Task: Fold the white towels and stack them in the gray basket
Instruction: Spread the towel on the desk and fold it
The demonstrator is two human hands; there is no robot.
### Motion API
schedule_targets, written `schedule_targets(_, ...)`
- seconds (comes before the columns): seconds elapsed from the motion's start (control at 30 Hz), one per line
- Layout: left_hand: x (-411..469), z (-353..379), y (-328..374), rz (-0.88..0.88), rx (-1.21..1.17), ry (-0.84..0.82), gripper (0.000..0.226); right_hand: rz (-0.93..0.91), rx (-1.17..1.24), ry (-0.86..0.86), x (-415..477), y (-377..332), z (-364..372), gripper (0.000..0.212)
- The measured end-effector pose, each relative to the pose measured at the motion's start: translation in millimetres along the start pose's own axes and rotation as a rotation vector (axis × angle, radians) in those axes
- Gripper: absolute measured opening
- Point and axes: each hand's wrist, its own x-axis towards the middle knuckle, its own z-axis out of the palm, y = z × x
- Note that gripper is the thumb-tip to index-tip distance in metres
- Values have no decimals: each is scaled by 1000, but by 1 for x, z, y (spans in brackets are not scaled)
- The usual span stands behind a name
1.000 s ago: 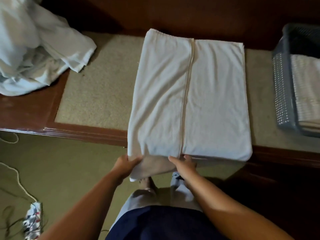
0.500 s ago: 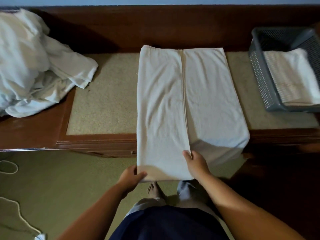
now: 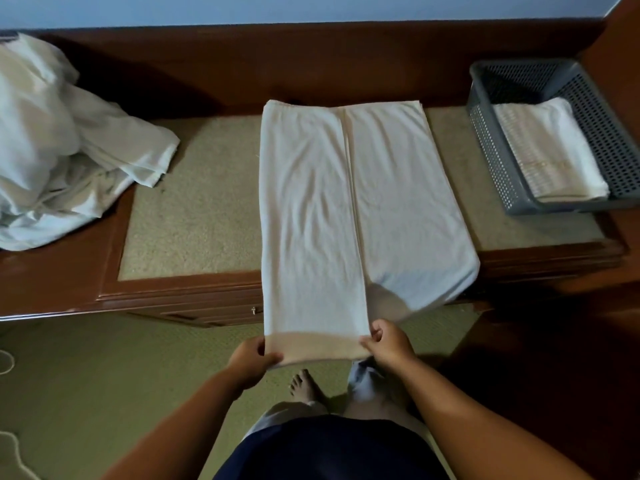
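Over the front edge of the cabinet (image 3: 173,296), left hand (image 3: 251,362) and right hand (image 3: 388,348) are each pinching a near corner of the white towel (image 3: 311,220) lying lengthwise on top. Looking mid-fold; next it's probably needing that end carried evenly toward the far edge.

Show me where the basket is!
In the head view, the basket sits at the far right of the dresser, right of the spread towel, with a folded towel inside it.

Towel (image 3: 311,202) lies mid-frame on the bench (image 3: 194,220); towel pile (image 3: 52,150) at upper left; basket (image 3: 491,150) at upper right, folded towel (image 3: 547,150) inside.
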Motion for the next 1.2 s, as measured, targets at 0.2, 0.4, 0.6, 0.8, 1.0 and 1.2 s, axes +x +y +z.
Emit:
schedule_targets(0.2, 7, 11, -41, -213, 321, 41, 19, 29, -112, -19, 0, 3, -1, 42)
schedule_targets(0.4, -11, 6, 4, -35, 396, 360, 50, -246, -201, 27, 6, -25, -32, 37)
schedule_targets(0.6, 0, 2, 69, 274, 453, 481, 52, -551, -355, 17, 31, -65, -63, 46)
schedule_targets(0.8, 19, 6, 107, 305, 414, 565, 48, -661, -490, -121, 72, -103, -75, 63)
schedule_targets(1.0, 37, -16, 118, 381, 443, 513, 65, -687, -481, -105, 95, -144, -68, 65)
schedule_targets(1.2, 91, -63, 144, 622, 551, 415, 61, -654, -446, 57, 131, -184, -38, 66)
